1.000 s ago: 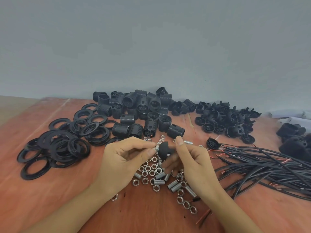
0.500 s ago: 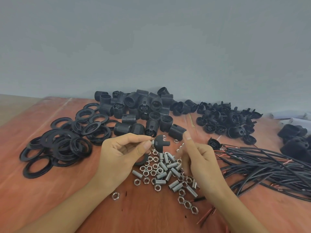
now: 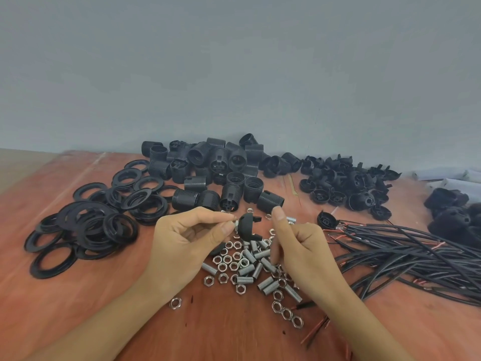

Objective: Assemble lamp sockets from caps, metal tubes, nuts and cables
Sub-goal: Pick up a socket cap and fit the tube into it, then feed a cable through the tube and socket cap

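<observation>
Left hand [image 3: 187, 238] pinches a black cap [image 3: 248, 227] by the metal nut [image 3: 236, 223] at its crown, thumb and forefinger closed on it. The cap is held in the air above the wooden table [image 3: 78, 308], dome toward the left hand, prongs pointing right. Right hand [image 3: 296, 246] is just beside the cap, not touching it, fingers curled in, thumb raised; cannot tell whether it holds anything. Beneath both hands lie loose hex nuts [image 3: 223, 278] and threaded metal tubes [image 3: 246, 269] in one scatter. Black cables [image 3: 406, 254] are bundled at right. On the far side are threaded socket bodies [image 3: 208, 168] and a heap of caps [image 3: 346, 181]. Flat black rings [image 3: 91, 225] lie at left.
</observation>
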`<state>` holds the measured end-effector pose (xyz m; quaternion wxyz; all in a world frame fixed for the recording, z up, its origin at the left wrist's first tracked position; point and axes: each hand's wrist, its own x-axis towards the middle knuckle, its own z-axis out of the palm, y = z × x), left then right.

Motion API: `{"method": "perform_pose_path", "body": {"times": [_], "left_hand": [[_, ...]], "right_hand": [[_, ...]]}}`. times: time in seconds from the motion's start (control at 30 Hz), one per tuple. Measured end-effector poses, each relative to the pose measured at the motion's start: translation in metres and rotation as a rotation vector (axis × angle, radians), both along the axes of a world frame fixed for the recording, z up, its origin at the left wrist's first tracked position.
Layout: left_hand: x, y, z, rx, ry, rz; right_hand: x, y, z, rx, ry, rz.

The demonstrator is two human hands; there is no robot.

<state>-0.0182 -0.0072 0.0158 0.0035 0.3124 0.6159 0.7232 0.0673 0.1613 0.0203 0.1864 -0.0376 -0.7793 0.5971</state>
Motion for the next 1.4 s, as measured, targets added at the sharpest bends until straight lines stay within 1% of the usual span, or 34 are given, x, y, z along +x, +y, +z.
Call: {"method": "perform_pose_path", "body": {"times": [0.07, 0.1, 0.17, 0.23, 0.33, 0.4, 0.47, 0.53, 0.57, 0.6, 0.67, 0.73, 0.77, 0.83, 0.87, 0.93, 1.0, 1.07, 1.13, 1.23, 1.3, 1.4], "left_hand": [[0.001, 0.001, 0.001, -0.003, 0.003, -0.004], [0.001, 0.001, 0.001, -0.001, 0.004, -0.001], [0.001, 0.001, 0.001, 0.0, 0.001, 0.006], [0.003, 0.001, 0.001, 0.001, -0.018, 0.0], [0.005, 0.003, 0.002, 0.005, -0.021, -0.014], [0.005, 0.003, 0.002, 0.008, -0.019, -0.006], [0.002, 0.002, 0.002, 0.019, -0.03, 0.011], [0.001, 0.002, 0.001, 0.024, -0.055, 0.032], [0.001, 0.002, 0.0, 0.026, -0.079, 0.038], [0.001, 0.002, -0.001, 0.03, -0.114, 0.038], [0.0, 0.002, -0.001, 0.052, -0.197, 0.02], [-0.001, 0.002, -0.001, 0.089, -0.267, -0.001], [-0.001, 0.002, -0.001, 0.103, -0.288, -0.007], [-0.001, 0.001, 0.0, 0.115, -0.311, -0.016], [-0.001, 0.001, 0.0, 0.113, -0.318, -0.019], [-0.001, 0.001, -0.001, 0.108, -0.333, -0.029], [-0.001, 0.001, -0.002, 0.115, -0.347, -0.05], [-0.001, 0.002, -0.002, 0.119, -0.351, -0.067], [-0.001, 0.002, -0.003, 0.112, -0.342, -0.074], [-0.001, 0.001, -0.004, 0.117, -0.342, -0.08], [-0.002, 0.0, -0.004, 0.114, -0.338, -0.089], [-0.003, 0.0, -0.005, 0.107, -0.339, -0.093]], "right_hand": [[0.001, 0.001, 0.001, -0.019, 0.058, 0.02], [0.001, 0.001, 0.001, -0.017, 0.077, 0.064], [0.001, 0.001, 0.0, 0.042, 0.081, 0.11], [0.0, -0.002, -0.004, 0.116, 0.084, 0.063], [0.002, -0.004, -0.006, 0.14, 0.048, -0.002], [0.004, 0.004, -0.003, 0.281, 0.074, -0.087], [0.007, 0.023, 0.004, 0.482, 0.056, -0.291], [0.012, 0.048, 0.012, 0.665, -0.031, -0.51], [0.016, 0.06, 0.015, 0.738, -0.112, -0.569], [0.019, 0.071, 0.017, 0.802, -0.218, -0.583], [0.026, 0.085, 0.016, 0.922, -0.417, -0.54], [0.03, 0.092, 0.013, 0.989, -0.519, -0.504], [0.03, 0.095, 0.011, 0.996, -0.516, -0.498], [0.029, 0.101, 0.008, 0.993, -0.425, -0.505], [0.029, 0.103, 0.006, 0.979, -0.32, -0.528], [0.026, 0.101, 0.004, 0.898, -0.015, -0.573], [0.022, 0.089, 0.004, 0.791, 0.255, -0.544], [0.015, 0.072, 0.003, 0.757, 0.398, -0.442], [0.009, 0.056, 0.001, 0.731, 0.46, -0.314], [0.004, 0.04, -0.007, 0.696, 0.414, -0.19], [0.003, 0.037, -0.012, 0.693, 0.352, -0.166], [0.004, 0.039, -0.012, 0.746, 0.316, -0.198]]}}
